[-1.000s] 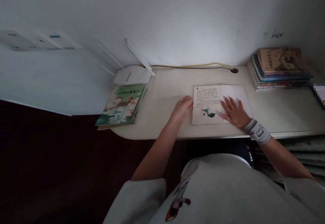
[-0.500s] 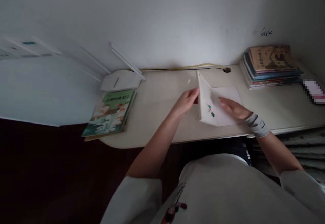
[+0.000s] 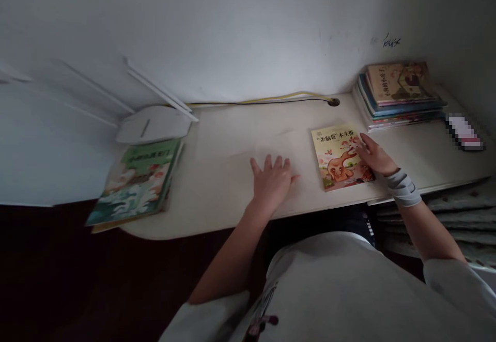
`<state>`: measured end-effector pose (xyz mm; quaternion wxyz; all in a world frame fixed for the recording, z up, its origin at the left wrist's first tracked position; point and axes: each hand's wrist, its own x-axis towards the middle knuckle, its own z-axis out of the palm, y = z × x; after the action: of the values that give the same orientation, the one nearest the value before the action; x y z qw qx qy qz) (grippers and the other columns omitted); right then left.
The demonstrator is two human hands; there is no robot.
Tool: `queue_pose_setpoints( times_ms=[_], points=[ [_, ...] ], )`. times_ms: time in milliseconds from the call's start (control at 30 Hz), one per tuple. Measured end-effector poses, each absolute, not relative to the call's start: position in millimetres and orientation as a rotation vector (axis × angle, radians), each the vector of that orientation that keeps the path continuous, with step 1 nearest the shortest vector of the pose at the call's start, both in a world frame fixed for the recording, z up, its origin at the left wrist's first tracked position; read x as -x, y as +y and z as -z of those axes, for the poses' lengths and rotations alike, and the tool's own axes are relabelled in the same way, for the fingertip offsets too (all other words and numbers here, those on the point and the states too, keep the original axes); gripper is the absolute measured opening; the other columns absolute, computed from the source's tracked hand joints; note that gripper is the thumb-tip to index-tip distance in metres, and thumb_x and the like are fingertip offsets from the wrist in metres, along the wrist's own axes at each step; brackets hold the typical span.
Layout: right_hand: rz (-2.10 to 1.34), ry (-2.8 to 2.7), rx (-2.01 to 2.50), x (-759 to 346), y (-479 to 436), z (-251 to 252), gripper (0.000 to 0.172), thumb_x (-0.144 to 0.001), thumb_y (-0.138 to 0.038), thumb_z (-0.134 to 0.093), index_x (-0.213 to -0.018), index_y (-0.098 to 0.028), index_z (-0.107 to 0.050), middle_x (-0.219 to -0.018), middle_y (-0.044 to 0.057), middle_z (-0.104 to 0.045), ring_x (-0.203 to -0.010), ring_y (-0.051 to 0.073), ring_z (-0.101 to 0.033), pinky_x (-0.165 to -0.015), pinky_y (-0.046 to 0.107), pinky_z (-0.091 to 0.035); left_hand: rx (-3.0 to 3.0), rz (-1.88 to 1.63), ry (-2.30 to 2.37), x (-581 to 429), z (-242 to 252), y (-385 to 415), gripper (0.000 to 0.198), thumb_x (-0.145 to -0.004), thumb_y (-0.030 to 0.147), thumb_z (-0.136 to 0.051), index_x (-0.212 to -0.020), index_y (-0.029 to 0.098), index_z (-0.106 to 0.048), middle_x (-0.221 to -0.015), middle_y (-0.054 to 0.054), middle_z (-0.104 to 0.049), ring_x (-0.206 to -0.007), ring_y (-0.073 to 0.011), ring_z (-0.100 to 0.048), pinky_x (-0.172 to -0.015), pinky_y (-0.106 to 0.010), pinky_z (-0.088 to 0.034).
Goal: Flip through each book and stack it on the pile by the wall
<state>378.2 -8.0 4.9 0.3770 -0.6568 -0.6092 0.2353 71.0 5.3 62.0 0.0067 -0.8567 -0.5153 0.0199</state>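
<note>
A closed picture book (image 3: 338, 160) with a yellow and pink cover lies flat near the front edge of the white desk (image 3: 220, 176). My right hand (image 3: 375, 155), with a grey wrap on its wrist, rests at the book's right edge, fingers loosely extended over the cover. To the left of the book, my left hand (image 3: 272, 179) is palm down over the desk, fingers spread, holding nothing. A gap separates it from the book.
A green-covered book (image 3: 139, 176) on another lies at the left, before a white device (image 3: 155, 125). At the back right are a stack of books (image 3: 401, 94) and a phone (image 3: 463, 131). Cables (image 3: 251, 100) run along the wall into a hole.
The book, open before, is now closed with its cover up. My left hand has let go of it and moved down onto the desk side. The view has shifted slightly right.
</note>
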Motion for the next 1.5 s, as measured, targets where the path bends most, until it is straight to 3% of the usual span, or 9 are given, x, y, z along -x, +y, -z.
queue_pose_setpoints(
  times_ms=[100,233,433,967,1133,1233,1333,1433,1500],
  points=[
    [-0.37,-1.732,1.823,-374.1,-9.8,0.4,0.067,-0.087,-0.054,-0.041,-0.135,-0.007,-0.044,-0.136,0.022,-0.05,-0.129,0.031,-0.045,-0.111,0.05,-0.032,2.661,0.097,-1.621,-82.3,-51.6,-0.1,0.054,-0.095,0.043,-0.035,-0.137,0.009,-0.044,-0.146,-0.021,-0.04,-0.139,-0.0371,-0.028,-0.11,-0.063,-0.017],
    [-0.247,-1.857,1.91,-372.7,-15.8,9.7,0.07,-0.087,-0.055,-0.041,-0.136,-0.005,-0.041,-0.136,0.024,-0.05,-0.129,0.033,-0.044,-0.108,0.051,-0.034,3.025,0.098,-1.425,-113.3,-25.3,1.5,0.065,-0.095,0.047,-0.035,-0.14,0.001,-0.037,-0.147,-0.024,-0.036,-0.14,-0.0302,-0.029,-0.113,-0.045,-0.026],
    [-0.137,-1.839,2.012,-380.1,-24.8,20.4,0.068,-0.087,-0.056,-0.042,-0.133,-0.005,-0.046,-0.14,0.024,-0.045,-0.134,0.035,-0.036,-0.108,0.054,-0.03,3.013,0.2,-1.409,-121.2,1.2,7.2,0.067,-0.094,0.051,-0.033,-0.142,0.004,-0.036,-0.15,-0.021,-0.033,-0.141,-0.0317,-0.027,-0.114,-0.049,-0.021],
    [-0.389,-1.789,1.793,-374.5,-39.1,-15.7,0.07,-0.093,-0.062,-0.017,-0.144,-0.019,-0.037,-0.142,0.013,-0.047,-0.135,0.027,-0.038,-0.11,0.05,-0.032,2.968,0.334,-1.457,-120.3,1.3,3.4,0.065,-0.094,0.052,-0.031,-0.142,0.008,-0.037,-0.148,-0.018,-0.038,-0.138,-0.0303,-0.033,-0.114,-0.047,-0.022],
    [-0.533,-1.806,1.671,-354.3,-46.3,-54.7,0.081,-0.089,-0.068,-0.009,-0.15,-0.017,-0.023,-0.15,0.01,-0.037,-0.14,0.027,-0.03,-0.114,0.047,-0.028,3.085,0.464,-1.441,-122.6,-3.5,2.6,0.053,-0.094,0.045,-0.039,-0.142,0.023,-0.04,-0.152,-0.011,-0.032,-0.138,-0.0325,-0.031,-0.112,-0.054,-0.019],
    [-0.648,-2.027,1.468,-327.6,-47.1,-77.8,0.082,-0.088,-0.068,-0.002,-0.151,-0.02,-0.02,-0.155,0.006,-0.026,-0.143,0.026,-0.022,-0.115,0.046,-0.026,3.269,0.844,-1.535,-120.9,-13.6,6.6,0.045,-0.095,0.045,-0.033,-0.129,0.024,-0.053,-0.145,-0.01,-0.045,-0.134,-0.0303,-0.038,-0.111,-0.055,-0.022],
    [-0.63,-2.227,1.396,-295.1,-44.7,-84.1,0.081,-0.088,-0.071,-0.013,-0.15,-0.021,-0.025,-0.158,0.008,-0.016,-0.145,0.029,-0.011,-0.114,0.054,-0.021,3.277,1.654,-1.869,-113.2,-30.7,11.3,0.056,-0.094,0.056,-0.024,-0.116,0.02,-0.061,-0.121,-0.011,-0.064,-0.114,-0.0253,-0.056,-0.096,-0.042,-0.043],
    [-0.562,-2.268,1.484,-273.1,-41.6,-78.3,0.077,-0.088,-0.07,-0.025,-0.148,-0.022,-0.03,-0.158,0.011,-0.015,-0.145,0.033,-0.009,-0.111,0.061,-0.019,3.066,2.262,-2.23,-104.4,-46.5,13.5,0.054,-0.085,0.064,-0.04,-0.093,0.018,-0.066,-0.083,-0.005,-0.069,-0.08,-0.02,-0.063,-0.07,-0.031,-0.05],
    [-0.552,-2.251,1.46,-269.3,-38.3,-75.5,0.074,-0.089,-0.067,-0.029,-0.149,-0.023,-0.028,-0.158,0.011,-0.016,-0.145,0.032,-0.01,-0.111,0.059,-0.022,2.943,2.524,-2.37,-101.8,-51.5,13.2,0.046,-0.078,0.062,-0.055,-0.082,0.017,-0.065,-0.072,-0.002,-0.066,-0.07,-0.0173,-0.061,-0.064,-0.029,-0.049]
  ],
)
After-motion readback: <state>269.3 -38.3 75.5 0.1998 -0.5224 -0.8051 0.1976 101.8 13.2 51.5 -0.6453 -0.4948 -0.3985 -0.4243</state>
